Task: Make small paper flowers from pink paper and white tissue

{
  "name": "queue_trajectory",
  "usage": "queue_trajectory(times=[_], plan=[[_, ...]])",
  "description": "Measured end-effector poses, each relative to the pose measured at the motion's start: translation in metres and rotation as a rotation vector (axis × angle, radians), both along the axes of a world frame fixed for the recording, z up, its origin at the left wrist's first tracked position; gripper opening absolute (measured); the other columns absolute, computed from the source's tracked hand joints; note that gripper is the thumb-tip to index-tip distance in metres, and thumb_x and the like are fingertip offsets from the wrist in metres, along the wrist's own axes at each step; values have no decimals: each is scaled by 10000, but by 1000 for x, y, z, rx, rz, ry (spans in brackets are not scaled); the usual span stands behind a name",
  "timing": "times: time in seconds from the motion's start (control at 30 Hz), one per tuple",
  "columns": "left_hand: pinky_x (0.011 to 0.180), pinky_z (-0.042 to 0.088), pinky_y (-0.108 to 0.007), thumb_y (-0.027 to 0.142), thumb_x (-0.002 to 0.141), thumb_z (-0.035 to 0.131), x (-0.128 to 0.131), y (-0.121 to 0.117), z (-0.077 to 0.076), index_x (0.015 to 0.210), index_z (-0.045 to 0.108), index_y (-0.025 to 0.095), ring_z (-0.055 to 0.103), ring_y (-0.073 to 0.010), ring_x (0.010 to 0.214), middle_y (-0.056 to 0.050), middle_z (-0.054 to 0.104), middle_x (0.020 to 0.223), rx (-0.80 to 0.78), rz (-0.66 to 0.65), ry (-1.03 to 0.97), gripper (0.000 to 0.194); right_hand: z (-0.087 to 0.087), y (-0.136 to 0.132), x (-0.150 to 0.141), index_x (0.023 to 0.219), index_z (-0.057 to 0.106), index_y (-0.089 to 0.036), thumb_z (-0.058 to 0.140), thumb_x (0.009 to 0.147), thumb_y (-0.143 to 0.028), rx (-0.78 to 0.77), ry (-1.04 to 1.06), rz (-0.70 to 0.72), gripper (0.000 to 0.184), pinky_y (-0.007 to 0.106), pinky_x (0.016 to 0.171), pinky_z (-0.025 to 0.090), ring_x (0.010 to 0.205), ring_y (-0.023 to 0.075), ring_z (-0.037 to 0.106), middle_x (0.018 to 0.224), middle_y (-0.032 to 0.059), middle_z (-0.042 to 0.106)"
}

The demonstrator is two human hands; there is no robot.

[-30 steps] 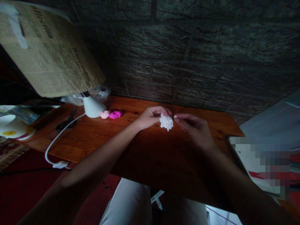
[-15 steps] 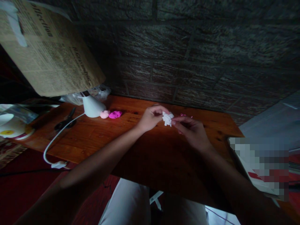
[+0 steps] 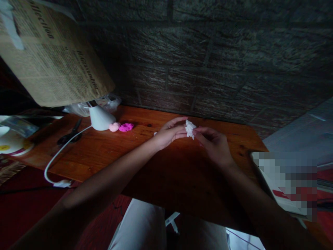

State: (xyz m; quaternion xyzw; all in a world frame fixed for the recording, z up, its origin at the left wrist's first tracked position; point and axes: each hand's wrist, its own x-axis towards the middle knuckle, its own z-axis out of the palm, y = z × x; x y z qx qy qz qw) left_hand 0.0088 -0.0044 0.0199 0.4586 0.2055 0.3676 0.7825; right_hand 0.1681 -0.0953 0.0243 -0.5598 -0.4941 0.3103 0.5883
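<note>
A small white lump with a ragged, frilled surface (image 3: 190,128), looking like soft modelling clay, is held up over the wooden table. My right hand (image 3: 214,142) pinches its right side between thumb and fingers. On its other side my left hand (image 3: 170,133) has its fingers stretched and spread, the tips reaching the lump's left edge. A pale pink lump (image 3: 114,127) and a magenta lump (image 3: 126,127) sit side by side on the table to the left. A whitish bit (image 3: 155,133) shows just behind my left wrist.
A lamp with a white base (image 3: 100,118) and newspaper-print shade (image 3: 67,66) stands at the left, its white cord (image 3: 54,156) looping over the wooden table's (image 3: 104,156) edge. Black scissors (image 3: 70,137) and a white cup (image 3: 13,142) are further left. A brick-patterned wall (image 3: 182,76) rises behind.
My left hand has opened from its pinch, its fingers now stretched out. The white lump has turned and shifted slightly right, still in my right hand's pinch.
</note>
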Motion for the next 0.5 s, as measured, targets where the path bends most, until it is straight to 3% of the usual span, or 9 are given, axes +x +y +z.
queue_trajectory(times=[0.13, 0.3, 0.5], plan=[[931, 552, -312, 167, 847, 718, 2, -2, -1, 1099, 692, 147, 720, -131, 883, -76, 758, 1032, -10, -4, -18, 254, -1, 0, 1, 820, 761, -205, 795, 710, -508, 14, -13, -32, 324, 265, 504, 451, 552, 120, 536, 749, 25, 715], [1005, 499, -307, 95, 690, 837, 3, -4, -7, 1163, 687, 178, 710, -131, 943, -34, 750, 1014, 86, -8, -26, 503, -4, -1, 2, 821, 762, -191, 759, 754, -468, 44, -127, -64, 285, 288, 573, 457, 609, 144, 574, 750, 38, 728], [954, 538, -321, 113, 685, 851, 2, -1, -10, 1197, 673, 210, 712, -124, 894, -21, 746, 985, 24, -20, -26, 551, -7, -3, 3, 913, 781, -217, 717, 824, -427, 76, -280, -73, 237, 330, 658, 484, 636, 165, 608, 765, 29, 741]])
